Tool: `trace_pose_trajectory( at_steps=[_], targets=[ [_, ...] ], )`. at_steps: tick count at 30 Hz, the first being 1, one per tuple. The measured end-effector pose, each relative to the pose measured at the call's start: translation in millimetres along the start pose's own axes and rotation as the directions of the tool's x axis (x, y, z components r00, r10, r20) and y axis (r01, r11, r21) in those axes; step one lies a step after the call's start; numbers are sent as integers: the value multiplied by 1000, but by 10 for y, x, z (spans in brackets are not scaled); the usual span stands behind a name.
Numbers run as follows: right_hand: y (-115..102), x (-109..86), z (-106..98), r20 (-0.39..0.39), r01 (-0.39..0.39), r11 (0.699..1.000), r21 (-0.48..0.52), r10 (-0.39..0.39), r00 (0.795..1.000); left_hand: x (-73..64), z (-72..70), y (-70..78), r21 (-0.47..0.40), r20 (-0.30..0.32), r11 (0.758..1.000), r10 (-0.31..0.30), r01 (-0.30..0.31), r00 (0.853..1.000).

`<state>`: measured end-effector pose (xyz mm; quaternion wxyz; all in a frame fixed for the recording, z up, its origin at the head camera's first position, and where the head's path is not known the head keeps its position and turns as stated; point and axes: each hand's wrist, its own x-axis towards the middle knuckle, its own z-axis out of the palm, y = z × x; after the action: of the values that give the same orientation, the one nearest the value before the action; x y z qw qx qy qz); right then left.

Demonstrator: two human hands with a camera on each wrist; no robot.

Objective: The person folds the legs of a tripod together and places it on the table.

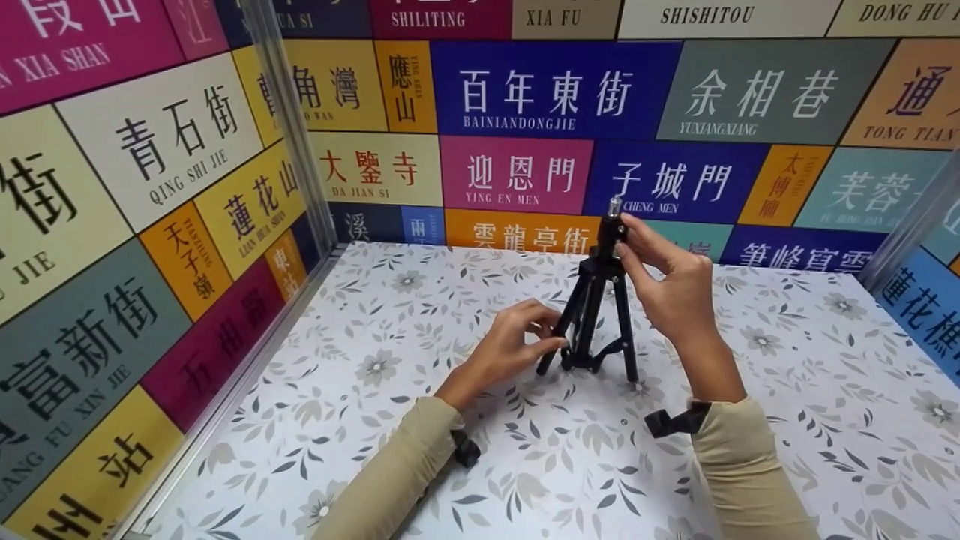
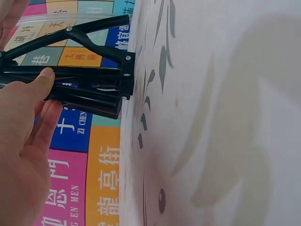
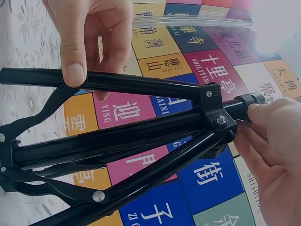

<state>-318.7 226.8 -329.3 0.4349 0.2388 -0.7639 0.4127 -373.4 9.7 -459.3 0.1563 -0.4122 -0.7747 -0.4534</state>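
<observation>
A small black tripod (image 1: pixel 592 300) stands upright on the table with its legs partly spread and a silver screw tip on top. My right hand (image 1: pixel 675 289) pinches the top of its centre column between thumb and fingers, as the right wrist view also shows with the column (image 3: pixel 235 109). One tripod leg (image 3: pixel 141 87) is pinched by my left hand (image 1: pixel 517 341), the thumb on its near side. In the left wrist view the lower brace joint (image 2: pixel 126 75) sits close to the tabletop.
The table (image 1: pixel 405 457) has a white cover with grey leaves and flowers. Behind it and at the left rise walls (image 1: pixel 555 90) of coloured panels with street names. Black straps (image 1: pixel 679 421) with small mounts circle both sleeves near the wrists.
</observation>
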Motion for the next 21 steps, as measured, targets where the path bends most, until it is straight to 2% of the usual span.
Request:
trace_pose_trajectory(
  at_steps=[13,21],
  targets=[
    [13,-2,0,-7,-2,1000,-12,2,1000,23,51,37,-3,-21,1000,-28,28,999],
    [13,-5,4,-8,3,1000,-11,-3,1000,38,58,63,20,-34,1000,-22,23,999]
  ],
)
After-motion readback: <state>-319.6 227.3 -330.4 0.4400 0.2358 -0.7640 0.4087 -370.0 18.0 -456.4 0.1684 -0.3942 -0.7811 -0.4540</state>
